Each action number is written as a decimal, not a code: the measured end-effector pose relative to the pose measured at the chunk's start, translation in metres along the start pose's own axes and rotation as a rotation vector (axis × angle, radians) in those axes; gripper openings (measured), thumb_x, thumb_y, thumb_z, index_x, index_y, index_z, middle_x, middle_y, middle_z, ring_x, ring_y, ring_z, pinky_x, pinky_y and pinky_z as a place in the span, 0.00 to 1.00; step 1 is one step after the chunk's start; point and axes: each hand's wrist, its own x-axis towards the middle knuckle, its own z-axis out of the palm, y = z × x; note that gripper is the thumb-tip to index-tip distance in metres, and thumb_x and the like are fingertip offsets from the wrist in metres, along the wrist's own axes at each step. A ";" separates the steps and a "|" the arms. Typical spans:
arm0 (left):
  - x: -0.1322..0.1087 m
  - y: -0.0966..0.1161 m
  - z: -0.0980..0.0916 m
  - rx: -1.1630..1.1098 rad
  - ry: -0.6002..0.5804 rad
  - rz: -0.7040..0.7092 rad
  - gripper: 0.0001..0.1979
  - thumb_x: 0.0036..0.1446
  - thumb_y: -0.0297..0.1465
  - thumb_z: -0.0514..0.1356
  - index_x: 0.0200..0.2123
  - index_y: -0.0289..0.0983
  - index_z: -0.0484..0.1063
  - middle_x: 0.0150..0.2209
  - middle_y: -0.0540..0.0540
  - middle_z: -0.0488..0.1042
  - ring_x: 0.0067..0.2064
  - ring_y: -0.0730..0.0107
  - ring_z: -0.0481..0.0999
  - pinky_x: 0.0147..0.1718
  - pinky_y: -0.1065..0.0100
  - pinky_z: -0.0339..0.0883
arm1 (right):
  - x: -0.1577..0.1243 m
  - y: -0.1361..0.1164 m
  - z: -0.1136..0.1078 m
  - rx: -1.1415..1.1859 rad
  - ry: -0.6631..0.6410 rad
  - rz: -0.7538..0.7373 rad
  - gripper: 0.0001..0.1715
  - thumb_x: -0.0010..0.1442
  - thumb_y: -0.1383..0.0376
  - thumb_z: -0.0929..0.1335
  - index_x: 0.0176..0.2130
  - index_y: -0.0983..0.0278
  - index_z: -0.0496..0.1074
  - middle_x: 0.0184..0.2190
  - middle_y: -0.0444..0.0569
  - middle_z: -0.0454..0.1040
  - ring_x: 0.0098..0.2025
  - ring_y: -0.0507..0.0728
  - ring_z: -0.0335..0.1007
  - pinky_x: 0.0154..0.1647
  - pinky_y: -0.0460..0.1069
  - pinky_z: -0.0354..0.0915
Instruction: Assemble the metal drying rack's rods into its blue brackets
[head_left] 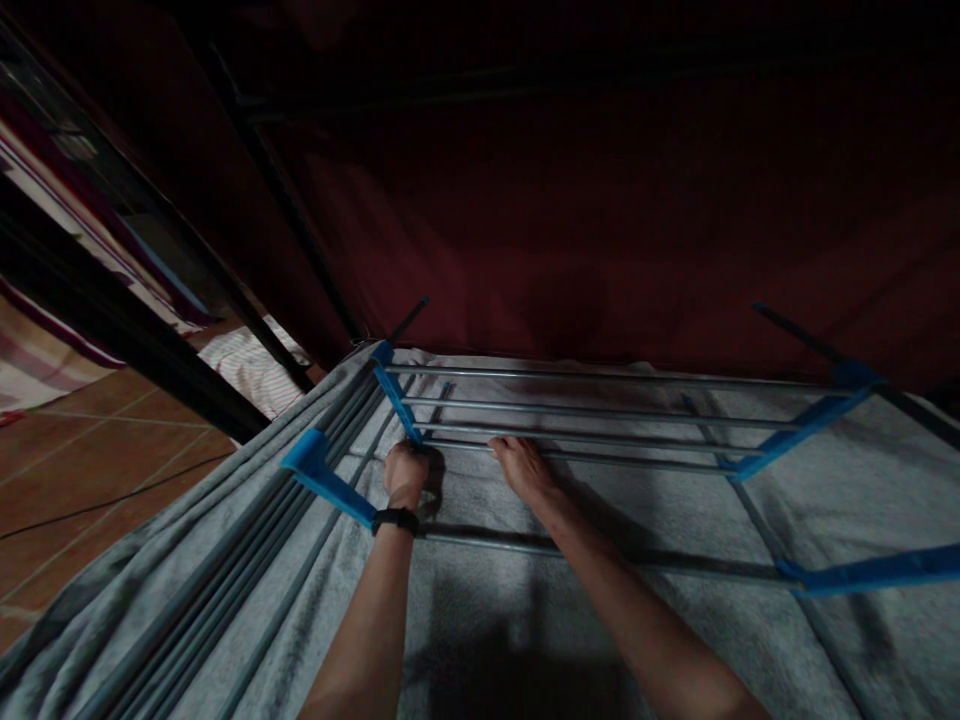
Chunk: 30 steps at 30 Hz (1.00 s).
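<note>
A rack made of grey metal rods and blue plastic brackets lies on a grey blanket (480, 625). My left hand (405, 472) is closed at the lower end of the left blue bracket (396, 400), a dark band on its wrist. With my right hand (519, 466) I pinch the lowest metal rod (637, 461) of the far section, right of the left hand. The rod's other end meets the right blue bracket (802, 430). Nearer me, a separate rod (487, 542) passes beneath my forearms. Exactly what my left fingers press on is partly hidden.
Several long rods (217, 570) lie along the left, by another blue bracket (322, 475). A lower blue bracket (885, 570) is at the right. Behind hangs a dark red cloth (600, 230). Dark frame bars (150, 320) and tiled floor (112, 460) are at the left.
</note>
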 end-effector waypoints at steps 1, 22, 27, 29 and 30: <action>0.000 -0.001 0.000 -0.004 -0.005 0.005 0.11 0.59 0.22 0.61 0.43 0.34 0.81 0.45 0.32 0.84 0.51 0.50 0.83 0.40 0.64 0.70 | 0.000 0.000 -0.001 0.012 -0.002 0.003 0.19 0.72 0.70 0.64 0.56 0.57 0.77 0.56 0.51 0.79 0.58 0.58 0.71 0.57 0.49 0.62; -0.001 -0.002 0.002 -0.065 -0.027 -0.051 0.13 0.59 0.23 0.61 0.46 0.35 0.81 0.45 0.32 0.84 0.48 0.51 0.84 0.36 0.65 0.69 | -0.004 0.001 0.000 -0.029 0.029 -0.012 0.17 0.74 0.69 0.64 0.53 0.60 0.79 0.53 0.51 0.81 0.56 0.59 0.73 0.55 0.48 0.64; -0.009 0.005 -0.002 -0.002 -0.032 -0.054 0.12 0.60 0.23 0.61 0.46 0.35 0.80 0.46 0.30 0.83 0.49 0.47 0.83 0.37 0.63 0.68 | -0.006 0.001 0.000 -0.046 0.019 -0.001 0.17 0.75 0.67 0.64 0.55 0.59 0.79 0.55 0.52 0.80 0.57 0.59 0.73 0.57 0.50 0.64; -0.012 0.008 -0.003 0.031 -0.039 -0.051 0.13 0.61 0.24 0.61 0.48 0.34 0.80 0.48 0.29 0.82 0.50 0.46 0.82 0.39 0.61 0.68 | -0.005 0.001 0.000 -0.064 0.013 -0.001 0.16 0.75 0.66 0.64 0.54 0.59 0.78 0.55 0.53 0.79 0.57 0.60 0.72 0.58 0.51 0.64; -0.014 0.009 -0.003 0.041 -0.041 -0.047 0.13 0.62 0.24 0.60 0.48 0.33 0.80 0.49 0.29 0.82 0.50 0.47 0.82 0.40 0.61 0.68 | -0.005 0.001 0.001 -0.075 0.009 0.000 0.15 0.75 0.65 0.64 0.54 0.59 0.78 0.55 0.54 0.79 0.57 0.60 0.72 0.58 0.52 0.65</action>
